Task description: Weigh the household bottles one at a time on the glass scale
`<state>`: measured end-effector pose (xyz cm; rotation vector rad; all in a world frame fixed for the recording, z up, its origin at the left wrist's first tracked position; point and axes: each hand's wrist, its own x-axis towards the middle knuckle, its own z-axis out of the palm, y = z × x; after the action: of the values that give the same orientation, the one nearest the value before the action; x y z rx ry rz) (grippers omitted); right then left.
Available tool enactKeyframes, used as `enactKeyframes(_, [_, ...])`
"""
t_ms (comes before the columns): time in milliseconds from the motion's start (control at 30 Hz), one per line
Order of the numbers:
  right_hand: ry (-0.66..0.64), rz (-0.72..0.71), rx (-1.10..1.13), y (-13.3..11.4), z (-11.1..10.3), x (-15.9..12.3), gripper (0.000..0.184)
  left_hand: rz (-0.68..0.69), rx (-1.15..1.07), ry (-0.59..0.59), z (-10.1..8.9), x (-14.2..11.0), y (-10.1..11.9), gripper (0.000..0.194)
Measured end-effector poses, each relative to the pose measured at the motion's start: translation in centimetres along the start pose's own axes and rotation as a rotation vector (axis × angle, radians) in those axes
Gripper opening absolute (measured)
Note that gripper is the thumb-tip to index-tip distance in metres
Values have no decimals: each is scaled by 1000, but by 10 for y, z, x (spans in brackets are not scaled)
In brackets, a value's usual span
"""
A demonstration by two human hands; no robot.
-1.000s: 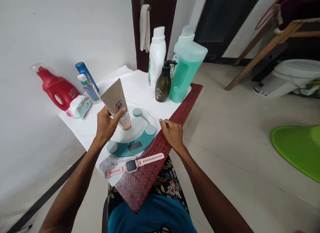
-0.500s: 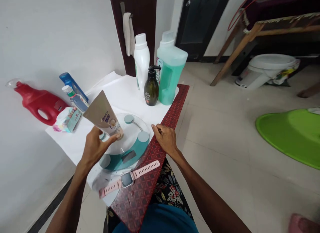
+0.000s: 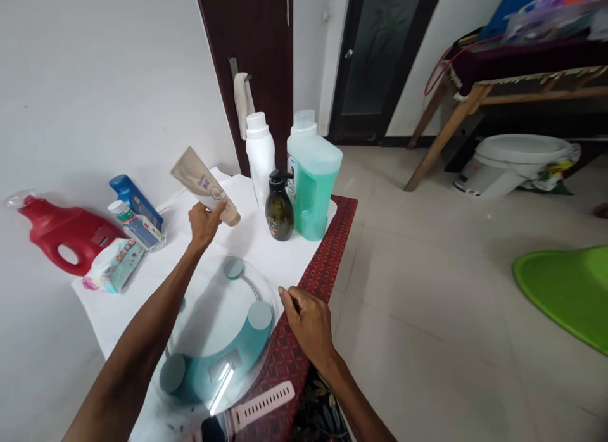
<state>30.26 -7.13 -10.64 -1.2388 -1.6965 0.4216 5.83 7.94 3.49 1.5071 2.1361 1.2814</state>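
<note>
One beige plastic tube, cap end toward four o'clock, is pinched in my left hand; my right hand, farther away, curls closed.

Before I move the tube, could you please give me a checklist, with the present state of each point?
1. Grip on the tube: ok, the left hand holds it between thumb and fingers.
2. Tube upright: not ok, it is tilted.
3. White bottle, pump bottle and green bottle upright: ok.
4. Right hand apart from the bottles: ok.
5. Scale display readable: not ok, no figures can be made out.
6. Watch fully supported: cannot tell, the picture cuts it off.
</note>
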Motion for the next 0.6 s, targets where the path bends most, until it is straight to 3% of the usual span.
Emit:
enactKeyframes(133, [25,-24,0,2,1,-1,55,-1,98,-29,58,34,9,41])
enactKeyframes(267, [39,-6,0,3,0,0,55,-13,176,-75,85,42,13,36])
enactKeyframes(500, [-23,6,-22,4,-6,-6,62,-77,200,-160,87,24,20,46])
enactKeyframes(600, [-54,7,-64,8,-10,-7,66,-61,142,-182,74,15,10,70])
